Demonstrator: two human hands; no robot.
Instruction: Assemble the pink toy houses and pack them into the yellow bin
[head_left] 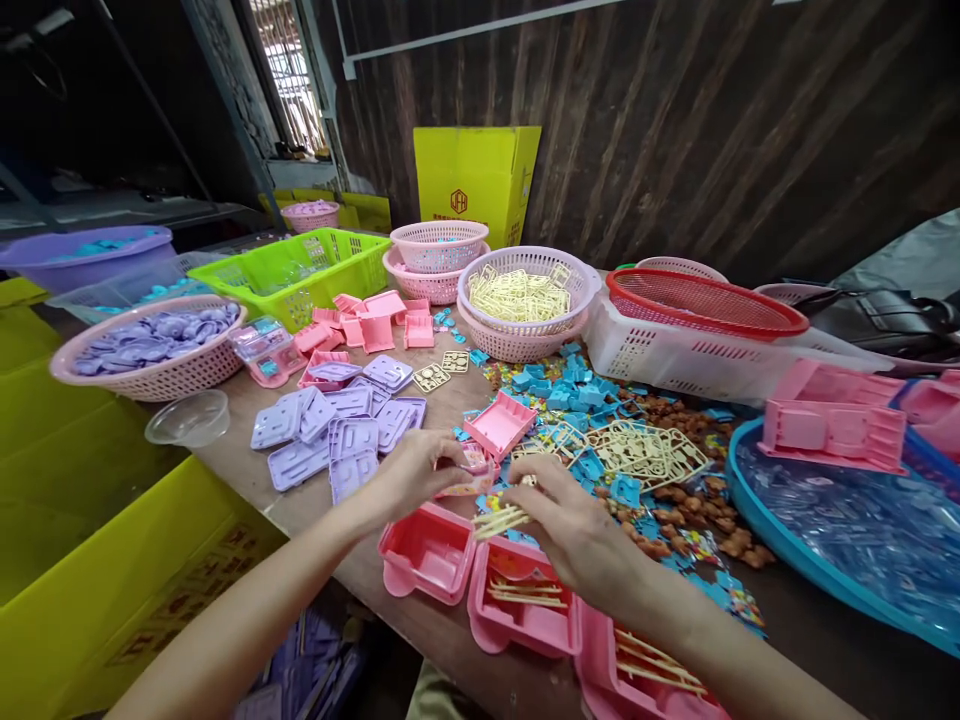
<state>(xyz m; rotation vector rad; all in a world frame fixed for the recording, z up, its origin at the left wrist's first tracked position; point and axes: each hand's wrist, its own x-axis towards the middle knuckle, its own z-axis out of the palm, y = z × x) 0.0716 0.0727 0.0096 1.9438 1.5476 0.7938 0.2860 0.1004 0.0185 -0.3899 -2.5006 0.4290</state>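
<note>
My right hand [562, 515] is closed around a small bundle of cream plastic sprue frames [499, 521], held above the pink boxes. My left hand [420, 465] has its fingers bent together at the edge of a small pink container [478, 470]; what they grip, if anything, is hidden. Below my hands sits an open pink box [431, 552] with a bare inside. To its right, another pink box [525, 635] holds cream frames on edge, and a third pink box [600, 665] holds more, partly covered by my right forearm. A shallow pink tray [500, 425] lies just beyond my fingers.
Lilac panels [352, 430] are piled at left. Blue pieces [577, 385], flat cream frames [649, 453] and brown pieces [675, 510] spread at right. Behind stand a basket of cream frames [581, 280] and a green crate [300, 300]. A blue tub [757, 500] edges the right side.
</note>
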